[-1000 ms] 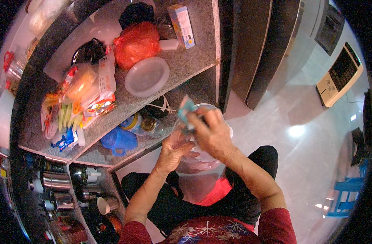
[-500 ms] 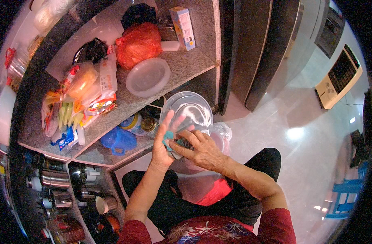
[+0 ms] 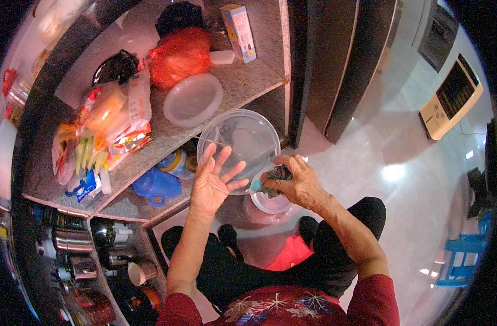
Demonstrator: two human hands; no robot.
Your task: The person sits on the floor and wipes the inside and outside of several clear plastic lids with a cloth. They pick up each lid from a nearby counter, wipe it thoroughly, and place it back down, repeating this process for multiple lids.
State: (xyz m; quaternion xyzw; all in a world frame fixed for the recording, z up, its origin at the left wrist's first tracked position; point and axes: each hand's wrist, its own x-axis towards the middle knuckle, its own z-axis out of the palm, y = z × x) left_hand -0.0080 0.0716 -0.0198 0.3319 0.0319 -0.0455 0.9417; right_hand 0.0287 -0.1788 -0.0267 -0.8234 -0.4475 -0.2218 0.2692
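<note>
My right hand [image 3: 304, 185] pinches a small crumpled dark and teal-green bundle [image 3: 279, 174], perhaps a packet or wad; its exact kind is unclear. To its left, my left hand [image 3: 210, 187] has its palm up and fingers spread, with nothing in it. Just beyond both hands is a clear round plastic tub [image 3: 238, 126], its mouth facing up; what supports it is hidden. Under the right hand, a whitish-pink tub [image 3: 271, 204] stands low between my knees. A translucent round lid [image 3: 193, 100] lies on the stone shelf at the shelf's front edge.
On the stone shelf [image 3: 248, 87] lie a red plastic bag [image 3: 180, 57], several food packets [image 3: 104, 125] and an upright box [image 3: 238, 33]. A blue plastic jug [image 3: 156, 186] sits lower down. Metal pots [image 3: 74, 239] fill the lower left. A beige air cooler [image 3: 450, 100] stands far right.
My hands have come apart: the right has moved right with the crumpled bundle, and the left has opened its fingers. The clear tub now appears slightly further left.
</note>
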